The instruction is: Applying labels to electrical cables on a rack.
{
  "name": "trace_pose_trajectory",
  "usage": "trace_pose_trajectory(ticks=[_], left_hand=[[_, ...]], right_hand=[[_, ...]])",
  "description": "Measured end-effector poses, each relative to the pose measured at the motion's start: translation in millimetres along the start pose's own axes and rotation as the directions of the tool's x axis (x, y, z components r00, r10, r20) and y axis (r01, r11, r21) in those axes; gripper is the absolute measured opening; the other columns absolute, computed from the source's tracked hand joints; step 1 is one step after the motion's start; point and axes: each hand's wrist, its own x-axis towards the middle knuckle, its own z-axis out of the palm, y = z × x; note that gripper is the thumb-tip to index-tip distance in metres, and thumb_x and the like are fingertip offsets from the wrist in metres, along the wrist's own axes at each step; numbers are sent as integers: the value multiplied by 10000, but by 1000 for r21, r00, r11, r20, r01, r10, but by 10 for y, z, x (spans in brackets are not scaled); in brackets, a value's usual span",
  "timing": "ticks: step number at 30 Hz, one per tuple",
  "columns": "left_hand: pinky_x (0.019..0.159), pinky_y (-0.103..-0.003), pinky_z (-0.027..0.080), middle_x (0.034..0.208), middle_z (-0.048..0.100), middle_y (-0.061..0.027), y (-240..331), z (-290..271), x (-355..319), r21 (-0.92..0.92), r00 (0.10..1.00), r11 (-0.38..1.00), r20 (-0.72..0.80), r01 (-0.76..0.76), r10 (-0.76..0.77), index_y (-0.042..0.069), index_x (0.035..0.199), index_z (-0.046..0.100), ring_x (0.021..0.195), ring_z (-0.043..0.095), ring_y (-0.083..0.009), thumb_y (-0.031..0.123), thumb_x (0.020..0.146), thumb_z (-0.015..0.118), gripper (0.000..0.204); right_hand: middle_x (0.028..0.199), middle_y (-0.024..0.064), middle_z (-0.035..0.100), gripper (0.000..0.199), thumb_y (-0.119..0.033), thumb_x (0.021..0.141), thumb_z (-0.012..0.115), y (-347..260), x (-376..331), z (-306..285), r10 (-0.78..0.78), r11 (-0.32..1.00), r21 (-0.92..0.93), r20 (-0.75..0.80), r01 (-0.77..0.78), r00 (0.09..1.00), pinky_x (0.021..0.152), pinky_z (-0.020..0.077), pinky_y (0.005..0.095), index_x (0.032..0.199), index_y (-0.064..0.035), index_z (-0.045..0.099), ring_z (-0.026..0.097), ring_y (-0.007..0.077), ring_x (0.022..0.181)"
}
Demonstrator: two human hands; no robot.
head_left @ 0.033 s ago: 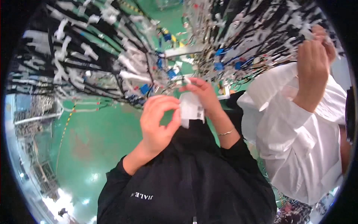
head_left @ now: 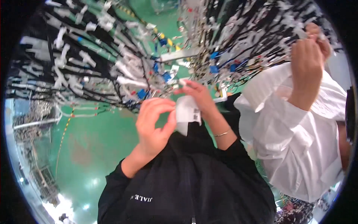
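Observation:
A white label sheet point(head_left: 185, 110) with a dark printed square code hangs in front of my black jacket, its lower left part folded into a flap. My left hand point(head_left: 152, 125) is closed, thumb and fingertips pinched at the label's left edge. From the right, my right hand point(head_left: 200, 98), a thin bracelet at its wrist, reaches in behind the label's upper edge. Its fingers are bent together around a small white piece point(head_left: 182, 82) at the fingertips, too blurred to name. Whether the right hand also grips the label is hidden.
Dense bundles of black cables point(head_left: 100, 48) with white tags hang at left and right, with blue connectors point(head_left: 141, 93) among them. At the right a co-worker in a white garment point(head_left: 287, 138) raises both hands point(head_left: 308, 61) to the cables. Below is green floor point(head_left: 89, 149).
The label has shifted slightly left and tilted, and its lower flap stands out more to the side. Both my hands moved slightly left with it. The whole view shifted a little.

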Motion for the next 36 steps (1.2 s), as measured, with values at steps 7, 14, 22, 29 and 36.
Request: trace_pose_trajectory(ticks=[7,14,22,29,36], left_hand=[[857,-366,488,1016,647,-185,164,-964,302,373,832,915,-452,-151,322,-34,970,594,924,619,-279,-64,820,616,155],[782,-352,490,971,638,-114,34,-650,-120,457,914,874,-263,-164,309,0,935,610,873,602,-262,-80,762,676,201],[586,-297,484,822,616,-44,-50,-197,-35,449,788,681,90,-578,610,37,901,721,753,574,-198,42,681,724,220],[547,-307,480,787,620,-62,191,-1033,-164,695,769,553,-1,-459,639,-2,930,694,689,567,-195,6,737,758,203],[529,-382,438,688,592,-21,314,-3245,-1016,631,558,-166,-494,758,667,134,789,651,624,546,-235,61,756,730,112]], right_hand=[[1008,157,724,404,-377,1009,483,-149,105,1,354,873,333,67,-356,933,632,563,344,1144,-11,589,684,220,695],[928,69,719,335,-315,970,588,-95,169,55,257,711,553,370,-434,893,614,581,331,1142,-30,632,702,194,715],[948,17,686,365,-252,978,561,-180,-404,217,151,939,279,187,-200,971,620,500,215,1254,-18,611,620,67,726],[1067,110,669,477,-254,814,592,-344,-1082,371,68,997,-23,-71,-70,995,931,464,322,1193,34,618,621,201,1001],[1142,92,569,376,-196,935,565,-225,-964,195,-21,997,-70,58,26,998,751,447,237,1254,-9,497,534,111,905]])
